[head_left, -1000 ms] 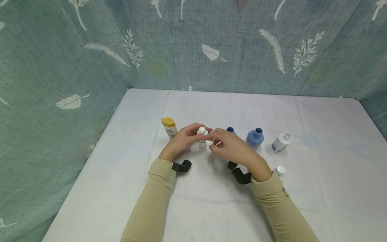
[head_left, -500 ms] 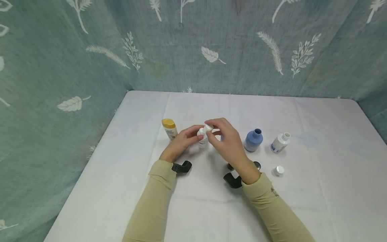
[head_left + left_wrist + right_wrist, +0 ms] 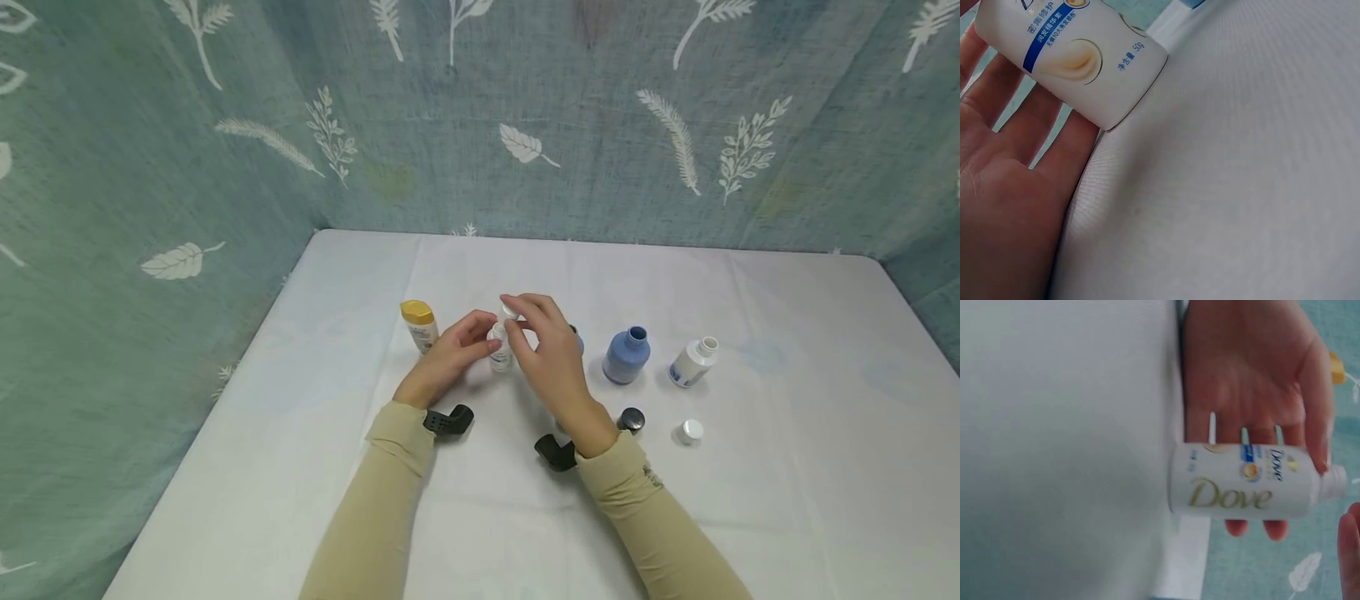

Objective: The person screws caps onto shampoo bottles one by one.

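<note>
My left hand [image 3: 448, 358] grips a small white Dove bottle [image 3: 500, 357] that stands upright on the white table. In the right wrist view the neck of the Dove bottle [image 3: 1241, 481] is bare, with left fingers behind it and the thumb near its shoulder. Between the thumb and fingers of my right hand [image 3: 557, 362] is a white screw cap [image 3: 510, 312], held just above the bottle's mouth. Whether cap and neck touch cannot be told. The left wrist view shows the left palm [image 3: 1004, 181] beside the bottle's label side.
A white bottle with a yellow cap [image 3: 420, 325] stands left of my left hand. To the right are a blue bottle [image 3: 627, 357] and a white bottle [image 3: 693, 362], both uncapped. Another blue bottle [image 3: 577, 340] is mostly hidden. A dark cap [image 3: 632, 419] and a white cap [image 3: 690, 432] lie nearer.
My right hand has lifted the white cap from beside the bottle, up and left to above its mouth. The left hand keeps its hold on the bottle.
</note>
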